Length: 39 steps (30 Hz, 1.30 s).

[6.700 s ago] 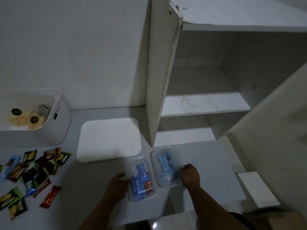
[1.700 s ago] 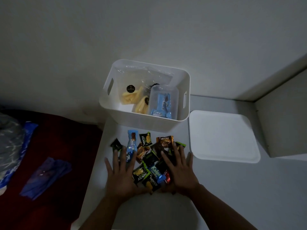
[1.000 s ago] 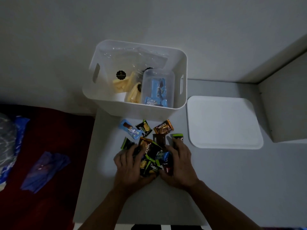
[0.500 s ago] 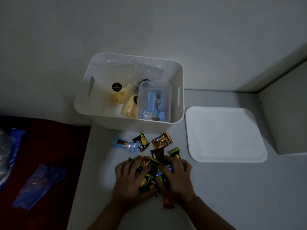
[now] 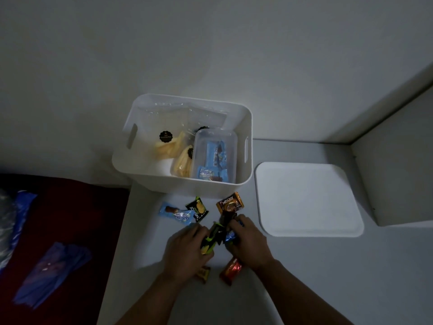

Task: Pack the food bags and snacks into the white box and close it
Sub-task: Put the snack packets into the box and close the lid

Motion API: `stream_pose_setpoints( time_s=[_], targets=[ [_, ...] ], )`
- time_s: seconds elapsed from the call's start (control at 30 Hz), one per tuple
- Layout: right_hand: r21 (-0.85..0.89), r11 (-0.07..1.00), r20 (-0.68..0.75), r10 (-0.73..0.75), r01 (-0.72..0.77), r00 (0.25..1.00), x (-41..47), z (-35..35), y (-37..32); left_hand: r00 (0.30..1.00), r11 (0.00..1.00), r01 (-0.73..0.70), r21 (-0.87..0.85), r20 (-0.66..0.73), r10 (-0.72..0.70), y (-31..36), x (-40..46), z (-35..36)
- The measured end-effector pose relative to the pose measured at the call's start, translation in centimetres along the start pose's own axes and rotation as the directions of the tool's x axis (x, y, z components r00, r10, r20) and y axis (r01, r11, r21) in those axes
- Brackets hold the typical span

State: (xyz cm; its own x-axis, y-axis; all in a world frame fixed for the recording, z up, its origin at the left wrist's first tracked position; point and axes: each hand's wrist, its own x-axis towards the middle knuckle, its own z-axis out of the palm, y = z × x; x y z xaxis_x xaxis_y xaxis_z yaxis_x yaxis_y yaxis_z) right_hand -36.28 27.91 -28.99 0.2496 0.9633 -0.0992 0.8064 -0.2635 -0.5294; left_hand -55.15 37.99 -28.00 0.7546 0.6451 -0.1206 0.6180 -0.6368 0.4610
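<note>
On the table near the open white box (image 5: 187,184), left hand (image 5: 185,249) and right hand (image 5: 248,240) together clutch gathered snack packets (image 5: 214,235), apparently mid-collection; next, lifting them into the box.

We see a smooth matt plastic white box (image 5: 164,181) and lid (image 5: 307,200). Glossy foil snack wrappers (image 5: 230,204) shine on our matt surface (image 5: 328,277).

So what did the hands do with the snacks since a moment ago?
The left hand and right hand, flat on the spread snacks before, have squeezed together around a bunch of packets. A red packet slipped out behind. The white box, lid and three far packets stayed put.
</note>
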Motion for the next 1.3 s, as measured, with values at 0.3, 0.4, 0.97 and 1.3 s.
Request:
stream_pose_setpoints(
  time_s=[0.3, 0.4, 0.97, 1.3],
  targets=[
    [0.330, 0.934, -0.179, 0.201, -0.134, 0.963, -1.1, -6.8, -3.2, 0.960, 0.886, 0.221, -0.408, -0.070, -0.272, 4.9, -0.8, -4.8],
    [0.426, 0.899, -0.237, 0.221, -0.103, 0.946, -1.2, -9.8, -5.4, 0.927, 0.806, 0.222, -0.549, -0.137, -0.349, 6.2, -0.9, -7.5],
    [0.857, 0.342, 0.272, 0.337, -0.386, 0.901, 17.8, -18.9, -20.8, 0.854, 0.829, 0.508, -0.235, 0.012, -0.520, -1.0, 10.7, -26.1],
    [0.797, 0.598, -0.102, 0.282, -0.091, 0.954, 11.4, -19.7, -14.6, 0.856, 0.913, 0.061, -0.404, -0.450, -0.256, 3.1, 5.5, -21.8]
  ],
)
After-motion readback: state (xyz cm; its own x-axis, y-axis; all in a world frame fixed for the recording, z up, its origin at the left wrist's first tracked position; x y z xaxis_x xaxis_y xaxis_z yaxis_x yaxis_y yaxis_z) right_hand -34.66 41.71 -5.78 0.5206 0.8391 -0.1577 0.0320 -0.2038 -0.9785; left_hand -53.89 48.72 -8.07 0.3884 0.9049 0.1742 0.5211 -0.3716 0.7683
